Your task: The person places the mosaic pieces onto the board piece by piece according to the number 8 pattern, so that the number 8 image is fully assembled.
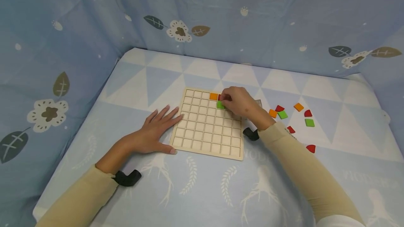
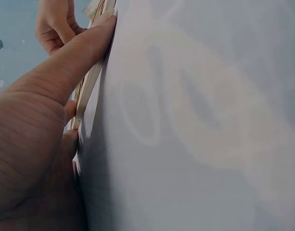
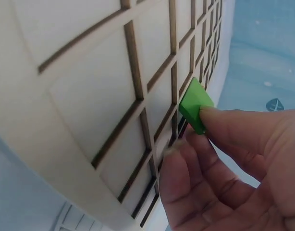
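Green tile (image 3: 195,104) sits pinched in the right hand's (image 1: 238,101) grip over the wooden grid board (image 1: 202,134), toward its 1 o'clock corner; left hand (image 1: 156,129), fingers spread flat, presses the board's 9 o'clock edge.

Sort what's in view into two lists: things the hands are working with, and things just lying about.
In use:
- wooden grid board, steadied by the left hand
- green square tile, pinched by the right hand
- orange tile already set in the board

Lying about:
- loose tiles, red, orange and green, on the cloth right of the board
- patterned cloth
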Action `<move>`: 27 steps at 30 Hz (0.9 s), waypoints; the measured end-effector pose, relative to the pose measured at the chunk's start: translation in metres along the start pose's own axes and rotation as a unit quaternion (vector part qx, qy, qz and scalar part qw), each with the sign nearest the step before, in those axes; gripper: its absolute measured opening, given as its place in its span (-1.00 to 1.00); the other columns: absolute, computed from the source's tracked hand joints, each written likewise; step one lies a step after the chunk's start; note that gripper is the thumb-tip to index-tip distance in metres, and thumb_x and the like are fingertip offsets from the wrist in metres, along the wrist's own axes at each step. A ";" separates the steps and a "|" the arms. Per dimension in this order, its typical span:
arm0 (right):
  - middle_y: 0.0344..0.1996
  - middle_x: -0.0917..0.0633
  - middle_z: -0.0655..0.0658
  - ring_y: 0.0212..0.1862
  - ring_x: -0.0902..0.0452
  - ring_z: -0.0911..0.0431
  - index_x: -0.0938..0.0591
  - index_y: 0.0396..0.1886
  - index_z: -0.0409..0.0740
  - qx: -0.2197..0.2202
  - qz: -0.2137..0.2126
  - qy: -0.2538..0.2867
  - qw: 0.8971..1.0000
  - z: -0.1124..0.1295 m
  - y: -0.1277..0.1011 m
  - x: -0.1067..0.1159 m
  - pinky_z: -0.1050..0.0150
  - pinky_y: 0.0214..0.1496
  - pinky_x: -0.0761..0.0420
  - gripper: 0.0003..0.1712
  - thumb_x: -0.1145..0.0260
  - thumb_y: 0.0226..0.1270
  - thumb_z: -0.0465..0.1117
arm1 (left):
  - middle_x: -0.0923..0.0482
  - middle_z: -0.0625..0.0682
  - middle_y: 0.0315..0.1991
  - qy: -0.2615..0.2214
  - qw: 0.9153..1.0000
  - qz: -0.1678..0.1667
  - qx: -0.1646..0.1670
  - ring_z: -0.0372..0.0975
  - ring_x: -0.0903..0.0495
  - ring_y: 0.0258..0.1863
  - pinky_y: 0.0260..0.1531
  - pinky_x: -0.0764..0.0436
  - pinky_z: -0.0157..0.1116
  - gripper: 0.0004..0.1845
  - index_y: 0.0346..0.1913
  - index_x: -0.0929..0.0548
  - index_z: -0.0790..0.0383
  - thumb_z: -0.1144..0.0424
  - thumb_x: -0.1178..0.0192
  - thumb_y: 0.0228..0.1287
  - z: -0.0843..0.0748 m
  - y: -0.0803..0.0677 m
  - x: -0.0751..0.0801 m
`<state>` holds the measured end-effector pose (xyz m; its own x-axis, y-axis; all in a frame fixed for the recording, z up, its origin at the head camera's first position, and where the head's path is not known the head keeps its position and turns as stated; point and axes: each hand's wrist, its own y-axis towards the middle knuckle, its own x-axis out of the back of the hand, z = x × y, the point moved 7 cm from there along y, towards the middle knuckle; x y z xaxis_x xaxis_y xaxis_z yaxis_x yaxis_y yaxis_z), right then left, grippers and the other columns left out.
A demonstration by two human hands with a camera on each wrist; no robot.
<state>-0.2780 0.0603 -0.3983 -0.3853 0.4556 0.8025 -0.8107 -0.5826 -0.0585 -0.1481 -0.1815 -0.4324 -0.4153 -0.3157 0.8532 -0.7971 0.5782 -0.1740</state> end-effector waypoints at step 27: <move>-0.26 -0.64 -0.04 -0.22 -0.51 0.09 -0.63 -0.11 -0.16 -0.059 -0.021 -0.030 0.998 -0.001 -0.013 -0.010 0.19 -0.14 -0.55 -0.79 -0.30 0.33 -0.17 | 0.33 -0.02 0.56 0.012 1.000 -0.003 0.000 -0.01 0.41 0.51 0.35 0.32 0.15 0.14 0.56 0.08 -0.03 -0.39 -0.25 0.03 0.000 0.000 -0.001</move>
<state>-0.2640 0.0640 -0.4065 -0.3262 0.4348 0.8394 -0.8733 -0.4784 -0.0915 -0.1478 -0.1807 -0.4334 -0.3994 -0.3013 0.8659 -0.8001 0.5756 -0.1688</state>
